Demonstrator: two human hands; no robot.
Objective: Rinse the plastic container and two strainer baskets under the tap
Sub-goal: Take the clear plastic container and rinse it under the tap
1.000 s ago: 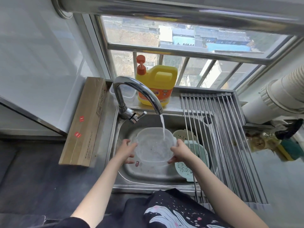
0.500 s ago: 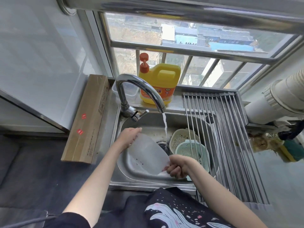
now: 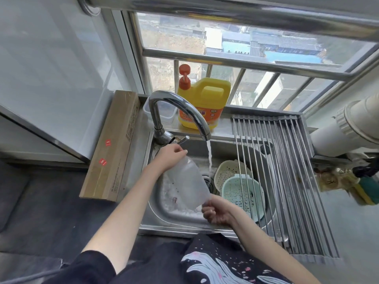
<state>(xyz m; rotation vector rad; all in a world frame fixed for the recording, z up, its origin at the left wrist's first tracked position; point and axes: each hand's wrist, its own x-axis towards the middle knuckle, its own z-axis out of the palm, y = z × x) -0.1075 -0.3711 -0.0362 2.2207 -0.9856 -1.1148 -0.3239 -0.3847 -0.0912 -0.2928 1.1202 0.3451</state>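
Observation:
I hold a clear plastic container [image 3: 187,182] tipped steeply on its side over the steel sink [image 3: 174,219]. My left hand [image 3: 170,155] grips its far upper rim, close under the tap's handle. My right hand [image 3: 215,211] grips its near lower rim. Water runs from the curved tap [image 3: 180,111] straight down past the container's right side to the drain. A cream strainer basket [image 3: 229,173] and a pale green strainer basket [image 3: 242,193] lie in the right part of the sink, partly under the rack's bars.
A roll-up steel drying rack [image 3: 291,181] covers the sink's right side. A yellow detergent jug [image 3: 203,101] and a small clear tub [image 3: 166,113] stand on the window ledge. A long cardboard box [image 3: 111,146] lies left of the sink. A white duct [image 3: 348,128] crosses at the right.
The container was held level under the stream, filling. Both hands have since tipped it steeply on its side, left of the stream. The left hand rose toward the tap and the right hand dropped nearer.

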